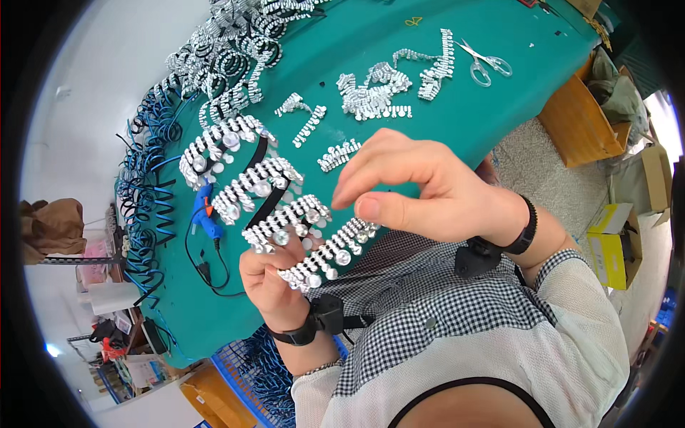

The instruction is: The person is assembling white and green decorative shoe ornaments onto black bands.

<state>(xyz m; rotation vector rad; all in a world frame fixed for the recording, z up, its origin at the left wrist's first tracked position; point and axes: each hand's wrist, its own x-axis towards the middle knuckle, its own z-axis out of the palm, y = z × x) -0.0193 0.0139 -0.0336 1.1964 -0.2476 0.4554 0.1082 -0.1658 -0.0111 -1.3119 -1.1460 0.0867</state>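
A black spiral coil [265, 208] is wrapped with white-and-silver beaded trim, from which round clear gems hang. My left hand [272, 289] closes around its lower turns, and part of the fingers is hidden behind the trim. The lowest turn [328, 258] slants up toward my right hand [432, 187]. That hand hovers just right of the coil with thumb and fingers apart, and I see nothing in it. Beyond the coil, a short piece of trim [339, 155] lies on the green table [457, 128]. Left of the coil rests a blue glue gun [207, 217], partly covered by it.
More trim [374, 89] lies bunched farther back, near clear-handled scissors [484, 65]. Decorated coils [228, 60] pile up at the far left, with bare blue-black coils [146, 221] along the left edge. A blue basket [239, 374] stands below; a cardboard box [581, 118] sits at right.
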